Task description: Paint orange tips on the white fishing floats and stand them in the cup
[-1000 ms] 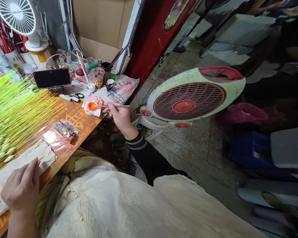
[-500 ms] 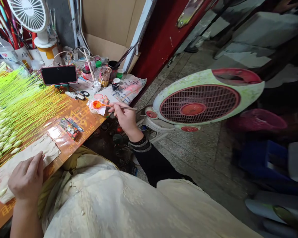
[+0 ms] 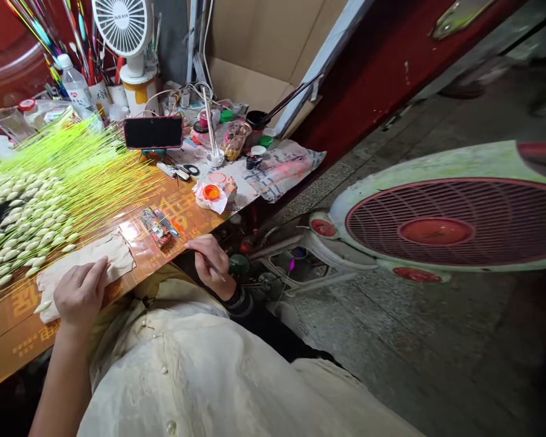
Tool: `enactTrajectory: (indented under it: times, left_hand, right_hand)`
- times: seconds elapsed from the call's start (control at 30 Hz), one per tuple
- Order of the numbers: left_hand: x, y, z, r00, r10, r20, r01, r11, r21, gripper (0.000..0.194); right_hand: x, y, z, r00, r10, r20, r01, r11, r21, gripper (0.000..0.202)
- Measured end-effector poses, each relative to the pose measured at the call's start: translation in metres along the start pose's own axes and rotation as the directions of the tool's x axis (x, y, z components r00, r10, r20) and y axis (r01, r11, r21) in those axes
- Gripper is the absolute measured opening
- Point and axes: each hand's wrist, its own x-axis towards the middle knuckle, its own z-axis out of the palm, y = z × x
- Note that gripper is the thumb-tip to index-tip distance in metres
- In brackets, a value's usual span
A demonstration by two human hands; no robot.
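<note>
My left hand [image 3: 80,292] rests with curled fingers on a folded cream cloth [image 3: 118,254] at the table's near edge. What its fingers hold, if anything, is hidden. A pale spindle-shaped piece [image 3: 43,306] pokes out beside that hand. My right hand [image 3: 212,262] grips a thin paintbrush [image 3: 215,264] just off the table edge, bristle end toward the table. Close to it lies a small paint-smeared block [image 3: 160,228]. Farther back, a small cup of orange paint [image 3: 212,192] sits on crumpled white tissue [image 3: 218,204].
Many pale pieces on thin yellow-green stems [image 3: 36,230] cover the table's left. Behind stand a phone [image 3: 153,132], a small white fan [image 3: 122,24], a bottle [image 3: 75,82], scissors [image 3: 190,170] and paint pots [image 3: 234,141]. A large floor fan [image 3: 437,227] stands at right.
My right hand has drawn the brush back from the orange paint cup toward me. The view has swung right-to-left, so the table sits farther right. My left hand stays on the cloth.
</note>
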Motion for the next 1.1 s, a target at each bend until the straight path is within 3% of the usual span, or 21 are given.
enactTrajectory:
  times: [0.23,0.67,1.1]
  left_hand:
    - [0.002,0.0,-0.002,1.0,0.015,0.016,-0.016,0.999,0.028,0.023]
    - [0.002,-0.001,-0.003,1.0,0.005,0.02,-0.005,1.0,0.017,0.023]
    - [-0.002,-0.002,0.0,0.997,-0.051,0.061,0.051,0.999,0.007,0.017]
  right_hand:
    - [-0.008,0.012,0.015,0.996,-0.075,-0.054,0.072,0.995,-0.062,0.05]
    - [-0.014,0.016,0.027,0.996,-0.052,-0.079,0.043,0.993,-0.105,0.049]
    - [-0.019,0.019,0.028,1.0,-0.019,-0.007,0.018,0.993,-0.118,0.039]
